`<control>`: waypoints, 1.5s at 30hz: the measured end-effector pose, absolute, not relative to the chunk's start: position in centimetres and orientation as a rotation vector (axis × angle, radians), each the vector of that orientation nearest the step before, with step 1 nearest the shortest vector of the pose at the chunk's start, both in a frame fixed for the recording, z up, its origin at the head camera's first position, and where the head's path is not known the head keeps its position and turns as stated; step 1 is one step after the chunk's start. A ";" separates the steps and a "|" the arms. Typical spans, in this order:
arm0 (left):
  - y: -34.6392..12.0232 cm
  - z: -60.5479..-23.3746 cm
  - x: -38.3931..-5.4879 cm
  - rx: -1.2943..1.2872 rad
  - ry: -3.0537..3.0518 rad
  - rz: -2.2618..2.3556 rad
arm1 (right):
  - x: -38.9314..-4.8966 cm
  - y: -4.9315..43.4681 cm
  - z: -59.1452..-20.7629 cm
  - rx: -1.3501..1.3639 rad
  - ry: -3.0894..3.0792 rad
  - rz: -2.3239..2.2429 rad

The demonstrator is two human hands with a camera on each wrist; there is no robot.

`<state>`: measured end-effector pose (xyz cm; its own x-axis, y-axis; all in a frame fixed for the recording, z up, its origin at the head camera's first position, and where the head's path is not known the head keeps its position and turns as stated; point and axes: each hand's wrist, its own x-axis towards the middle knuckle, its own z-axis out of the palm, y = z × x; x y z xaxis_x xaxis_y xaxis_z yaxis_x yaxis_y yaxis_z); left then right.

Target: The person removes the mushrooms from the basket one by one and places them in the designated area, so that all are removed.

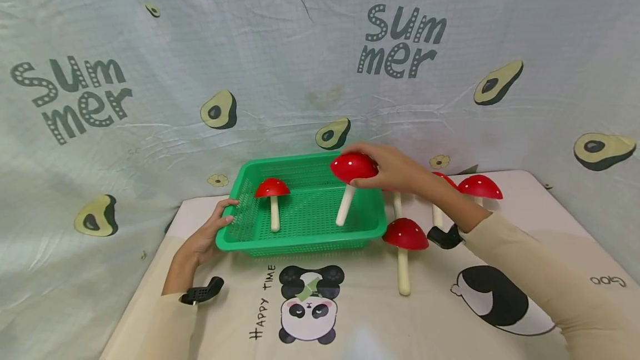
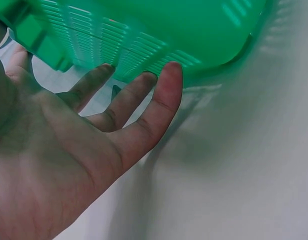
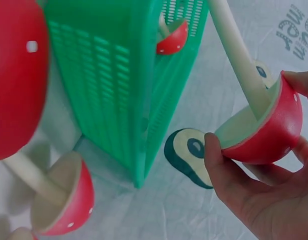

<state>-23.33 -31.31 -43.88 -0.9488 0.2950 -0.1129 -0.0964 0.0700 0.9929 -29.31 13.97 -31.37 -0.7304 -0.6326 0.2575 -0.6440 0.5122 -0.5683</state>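
Note:
My right hand (image 1: 390, 165) grips a toy mushroom by its white-spotted red cap (image 1: 354, 168). The pale stem of this mushroom slants downward over the right part of a green plastic basket (image 1: 305, 246). In the right wrist view, the fingers and thumb of my right hand (image 3: 274, 195) are spread round the cap (image 3: 274, 135). At the basket's left end, my left hand (image 1: 205, 238) touches the rim and side. Its fingers (image 2: 154, 107) look mostly straight against the slatted wall in the left wrist view. Another toy mushroom (image 1: 273, 188) stands or leans inside the basket's left part.
Several more red-capped mushrooms lie right of the basket, including a near one (image 1: 406, 234) and a far right one (image 1: 480, 186). My right forearm passes above some of them. A printed cloth (image 1: 310, 110) hangs behind; the table cover (image 1: 370, 315) shows a panda.

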 end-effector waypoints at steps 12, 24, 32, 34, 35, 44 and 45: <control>-31.4 -43.9 -23.3 0.214 2.060 1.961 | -27.4 17.6 -31.5 1.003 -2.729 0.995; -31.4 -44.0 -23.3 0.188 2.084 1.942 | -26.5 19.9 -31.6 0.942 -2.783 0.920; -31.3 -43.8 -23.3 0.200 2.078 1.942 | -25.9 21.5 -32.2 0.954 -2.791 0.939; -31.2 -44.0 -23.4 0.199 2.073 1.943 | -25.9 21.9 -32.5 0.974 -2.776 0.939; -31.2 -44.0 -23.4 0.204 2.069 1.946 | -25.7 22.1 -32.6 0.969 -2.777 0.933; -31.2 -44.0 -23.4 0.194 2.077 1.957 | -24.0 23.4 -34.1 0.922 -2.830 0.883; -31.2 -43.9 -23.4 0.198 2.073 1.958 | -23.8 23.5 -34.3 0.907 -2.837 0.875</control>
<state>-23.42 -31.24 -43.94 -0.9507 0.2902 -0.1096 -0.0930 0.0706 0.9932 -23.83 23.51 -34.34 -0.8287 -0.5230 0.1990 -0.5443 0.6707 -0.5040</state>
